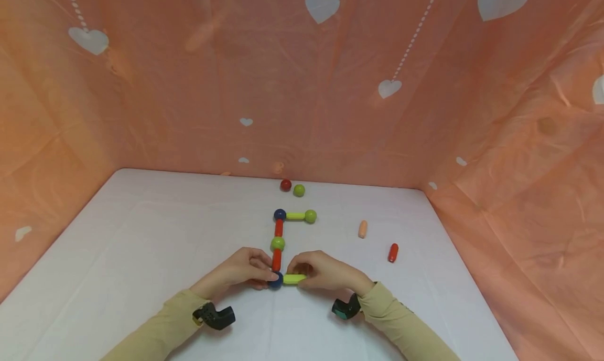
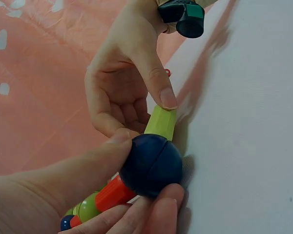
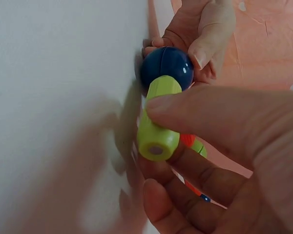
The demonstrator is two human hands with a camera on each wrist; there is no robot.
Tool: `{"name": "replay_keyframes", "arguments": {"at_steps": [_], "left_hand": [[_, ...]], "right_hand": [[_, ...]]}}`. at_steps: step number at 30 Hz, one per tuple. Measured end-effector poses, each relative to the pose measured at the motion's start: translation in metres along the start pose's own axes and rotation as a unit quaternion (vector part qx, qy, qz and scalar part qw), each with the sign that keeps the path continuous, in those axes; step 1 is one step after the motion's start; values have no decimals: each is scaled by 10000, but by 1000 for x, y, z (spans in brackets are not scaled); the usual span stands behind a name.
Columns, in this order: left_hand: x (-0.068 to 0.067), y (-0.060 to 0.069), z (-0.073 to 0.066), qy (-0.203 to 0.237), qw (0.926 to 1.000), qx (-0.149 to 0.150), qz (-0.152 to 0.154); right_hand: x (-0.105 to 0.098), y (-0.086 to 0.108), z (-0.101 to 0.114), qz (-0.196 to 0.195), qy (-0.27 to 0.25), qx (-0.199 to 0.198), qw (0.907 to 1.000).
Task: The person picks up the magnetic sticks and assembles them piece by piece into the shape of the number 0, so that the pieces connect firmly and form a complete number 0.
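My left hand (image 1: 243, 269) holds a dark blue ball (image 2: 154, 165) between thumb and fingers at the near end of a chain of rods and balls. My right hand (image 1: 327, 271) pinches a yellow-green rod (image 3: 158, 129), whose far end meets the blue ball. A round metal spot shows on the rod's free end in the right wrist view. From the blue ball a red rod (image 1: 277, 260) runs away to a green ball (image 1: 278, 243). Beyond it come another red rod (image 1: 279, 227), a second blue ball (image 1: 280, 214), a yellow-green rod (image 1: 295, 215) and a green ball (image 1: 310, 216).
Two loose balls, one red (image 1: 286, 185) and one green (image 1: 299, 190), lie near the table's back edge. An orange rod (image 1: 363, 229) and a red rod (image 1: 394, 253) lie to the right on the white table (image 1: 155, 219). Orange cloth with hearts (image 1: 322, 6) surrounds it.
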State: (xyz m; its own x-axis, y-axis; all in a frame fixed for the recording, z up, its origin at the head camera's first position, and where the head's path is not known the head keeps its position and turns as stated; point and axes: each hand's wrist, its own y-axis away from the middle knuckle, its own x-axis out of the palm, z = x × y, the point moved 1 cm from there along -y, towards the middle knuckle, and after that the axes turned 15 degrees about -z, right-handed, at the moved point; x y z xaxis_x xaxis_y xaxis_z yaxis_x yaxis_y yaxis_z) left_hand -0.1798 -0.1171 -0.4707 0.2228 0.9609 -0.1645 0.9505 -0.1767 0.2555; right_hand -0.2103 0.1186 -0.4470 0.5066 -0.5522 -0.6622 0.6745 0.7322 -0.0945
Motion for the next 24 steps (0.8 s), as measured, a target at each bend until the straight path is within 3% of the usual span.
{"name": "replay_keyframes", "arguments": {"at_steps": [9,14,24], "left_hand": [[1,0,-1,-139,9999,-1,-91],[1,1,-3,-144,9997,-102,-140],[1,-1,-1,-28,9999,-141,-24]], "right_hand": [[-3,2,-1,-34,-133,-39,9999],[-22,-6,-6,-178,-163,-253,9994],[-82,-50,-26,-1309,-410,-203,9903]]}}
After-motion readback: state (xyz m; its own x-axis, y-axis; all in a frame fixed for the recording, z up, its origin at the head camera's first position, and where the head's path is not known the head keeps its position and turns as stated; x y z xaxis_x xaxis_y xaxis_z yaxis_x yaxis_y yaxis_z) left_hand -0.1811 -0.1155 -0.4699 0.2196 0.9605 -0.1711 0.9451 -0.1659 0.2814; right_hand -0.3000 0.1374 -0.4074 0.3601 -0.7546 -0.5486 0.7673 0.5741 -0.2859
